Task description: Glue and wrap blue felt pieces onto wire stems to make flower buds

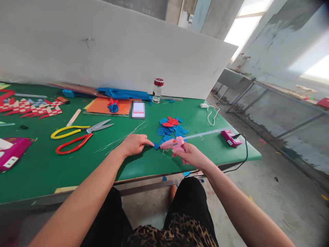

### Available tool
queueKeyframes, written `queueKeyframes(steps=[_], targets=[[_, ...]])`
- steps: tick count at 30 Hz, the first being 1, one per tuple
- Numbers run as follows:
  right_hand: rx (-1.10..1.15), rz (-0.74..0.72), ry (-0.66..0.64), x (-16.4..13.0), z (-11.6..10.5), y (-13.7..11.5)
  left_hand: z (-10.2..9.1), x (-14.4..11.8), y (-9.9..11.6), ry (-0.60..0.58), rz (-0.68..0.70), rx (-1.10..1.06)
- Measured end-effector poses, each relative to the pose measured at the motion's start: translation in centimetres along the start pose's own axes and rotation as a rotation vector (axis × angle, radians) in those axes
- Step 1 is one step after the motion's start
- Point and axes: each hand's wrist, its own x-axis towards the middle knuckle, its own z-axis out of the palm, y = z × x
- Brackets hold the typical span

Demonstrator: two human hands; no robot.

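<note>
My right hand (191,154) grips a pink hot glue gun (171,143), its nozzle pointing left. That nozzle meets or nearly meets a small blue petal-like piece (156,146) on the green table. From the other side, my left hand (135,144) holds the piece down with a stretched index finger; its remaining fingers are curled and the thumb is partly hidden. Just beyond the glue gun lies a loose pile of blue petal pieces (167,130) with red pieces (171,121) on top.
Scissors (89,132) with yellow and red handles lie left, beside thin wires (123,137). A red-lidded jar (157,91) and a red-blue flower (113,106) on orange sheets (99,105) stand further back. A purple power strip (231,138) with a black cord sits right, near the table edge.
</note>
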Motion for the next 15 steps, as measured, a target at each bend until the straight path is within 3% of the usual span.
queueKeyframes(steps=[15], targets=[[0.009, 0.038, 0.046, -0.7, -1.1, -0.9, -0.2, -0.1, 0.1, 0.003, 0.010, 0.014]])
